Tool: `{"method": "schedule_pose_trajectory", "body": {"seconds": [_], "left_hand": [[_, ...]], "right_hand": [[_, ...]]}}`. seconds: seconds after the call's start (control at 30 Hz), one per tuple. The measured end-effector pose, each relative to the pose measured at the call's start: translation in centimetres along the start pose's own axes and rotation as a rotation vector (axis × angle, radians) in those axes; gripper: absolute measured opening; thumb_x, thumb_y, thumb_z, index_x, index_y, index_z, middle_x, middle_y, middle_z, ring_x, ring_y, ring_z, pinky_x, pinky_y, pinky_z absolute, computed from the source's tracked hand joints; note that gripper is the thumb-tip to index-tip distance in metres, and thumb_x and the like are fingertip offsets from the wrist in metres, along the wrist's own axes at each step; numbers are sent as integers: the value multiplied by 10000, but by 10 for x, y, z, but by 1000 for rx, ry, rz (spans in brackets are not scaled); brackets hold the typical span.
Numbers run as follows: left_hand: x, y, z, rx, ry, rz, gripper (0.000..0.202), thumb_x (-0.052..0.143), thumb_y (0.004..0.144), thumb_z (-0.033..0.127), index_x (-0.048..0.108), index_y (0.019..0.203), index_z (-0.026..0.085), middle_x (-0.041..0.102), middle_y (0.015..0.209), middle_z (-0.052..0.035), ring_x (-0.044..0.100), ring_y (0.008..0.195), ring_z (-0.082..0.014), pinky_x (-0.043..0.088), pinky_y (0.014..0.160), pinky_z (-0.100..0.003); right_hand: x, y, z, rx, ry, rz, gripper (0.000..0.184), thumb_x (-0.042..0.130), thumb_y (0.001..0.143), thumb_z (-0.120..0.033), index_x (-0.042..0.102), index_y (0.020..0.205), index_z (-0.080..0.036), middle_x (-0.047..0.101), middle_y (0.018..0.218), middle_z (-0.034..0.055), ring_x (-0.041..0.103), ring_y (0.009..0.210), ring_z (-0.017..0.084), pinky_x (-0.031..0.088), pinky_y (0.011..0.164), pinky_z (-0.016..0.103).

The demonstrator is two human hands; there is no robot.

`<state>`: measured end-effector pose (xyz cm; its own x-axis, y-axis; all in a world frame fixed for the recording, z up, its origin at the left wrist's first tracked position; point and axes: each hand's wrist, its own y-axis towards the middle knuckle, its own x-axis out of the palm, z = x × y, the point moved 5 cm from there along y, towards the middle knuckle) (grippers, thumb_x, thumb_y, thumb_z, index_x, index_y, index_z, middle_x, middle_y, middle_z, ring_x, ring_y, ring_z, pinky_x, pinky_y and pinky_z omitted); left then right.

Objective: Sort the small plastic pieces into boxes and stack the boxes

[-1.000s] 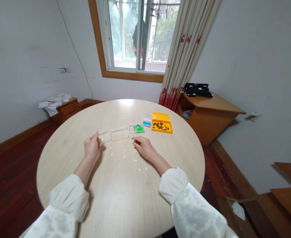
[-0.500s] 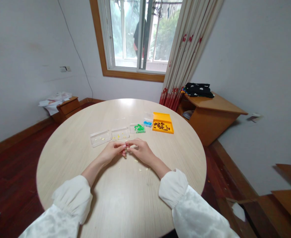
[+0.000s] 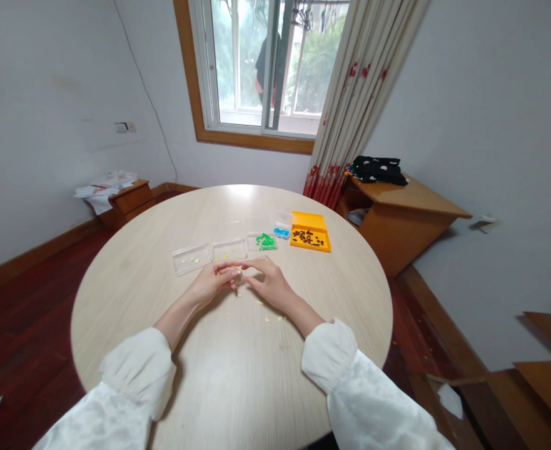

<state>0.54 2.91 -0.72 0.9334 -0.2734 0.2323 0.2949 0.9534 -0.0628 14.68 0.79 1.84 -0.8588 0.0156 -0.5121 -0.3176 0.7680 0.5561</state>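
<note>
My left hand [image 3: 209, 281] pinches a small cream-coloured toy-brick piece [image 3: 239, 272] between thumb and fingers above the table. My right hand [image 3: 271, 284] meets it from the other side, its index finger over the piece and its thumb lower down. The fingers partly hide the piece, so its full shape cannot be made out. Below the hands, a few tiny cream bits [image 3: 259, 302] lie loose on the tabletop. Beyond the left hand stand a clear tray with cream bits [image 3: 177, 264] and a clear tray with yellow bits [image 3: 229, 244].
Farther right on the round table [image 3: 237, 375] are green pieces [image 3: 266, 242] in a clear box, blue pieces [image 3: 281, 233] in another, and an open orange case [image 3: 308, 220] of dark brown pieces. A wooden cabinet [image 3: 397, 219] with folded black cloth stands right of the table.
My right thumb has drawn slightly away from my left fingertips, and the cream piece shows more between the hands. The view has shifted a little.
</note>
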Motion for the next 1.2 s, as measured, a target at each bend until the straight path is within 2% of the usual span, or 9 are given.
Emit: {"method": "schedule_pose_trajectory", "body": {"seconds": [0.1,0.23,0.33,0.4,0.53,0.67,0.9,1.07,1.2], "left_hand": [[-19,4,6,94,1,222,474,812,468,382,690,840,115,625,650,-13,544,533,-96,457,546,-247],[-49,4,18,264,95,536,358,742,550,392,679,772,117,616,648,-5,542,532,-97,443,544,-236],[-64,2,23,310,135,680,222,678,635,326,645,691,113,570,577,19,501,495,-79,424,521,-211],[-71,0,24,309,101,734,180,639,683,277,584,611,121,490,490,48,448,447,-63,394,477,-187],[-71,1,22,230,-165,677,270,525,799,212,415,557,163,384,427,77,337,359,-41,296,376,-151],[-67,1,18,89,-377,630,298,393,898,183,370,601,173,331,407,88,274,316,-34,205,333,-130],[-74,-2,17,64,-538,688,390,385,923,409,323,610,185,259,413,109,225,296,-22,164,317,-127],[-75,-3,20,100,-381,661,485,393,901,461,269,517,191,244,359,92,201,292,-36,147,317,-150],[-61,-1,25,216,88,534,478,603,769,390,335,435,178,326,343,70,286,325,-45,249,360,-172]], "right_hand": [[3,0,13,60,-76,-26,287,585,790,-84,648,1042,-206,670,963,48,560,943,164,434,882,340],[15,-4,26,94,-162,-142,220,551,817,-90,672,990,-150,648,986,96,542,965,182,429,891,352],[22,-8,25,60,-193,-229,250,538,839,-118,665,1045,-180,615,1054,93,520,1013,185,415,905,355],[25,-11,24,45,-220,-269,268,537,848,-134,657,1076,-210,598,1078,82,506,1035,188,399,918,370],[28,-12,24,41,-252,-317,247,533,859,-144,674,1044,-226,590,1069,79,507,1041,185,383,919,381],[26,-9,24,59,-229,-304,167,582,829,-143,701,934,-194,626,1004,69,539,987,177,391,899,354],[24,-6,19,77,-211,-290,116,587,795,-80,674,777,-156,653,845,56,563,856,158,413,821,303],[18,-5,17,179,-144,-217,111,547,819,-109,652,825,-148,664,828,57,579,800,151,427,763,280],[13,-4,15,239,-46,-144,100,550,792,-100,630,807,-159,648,772,20,581,732,128,431,720,254]]}}
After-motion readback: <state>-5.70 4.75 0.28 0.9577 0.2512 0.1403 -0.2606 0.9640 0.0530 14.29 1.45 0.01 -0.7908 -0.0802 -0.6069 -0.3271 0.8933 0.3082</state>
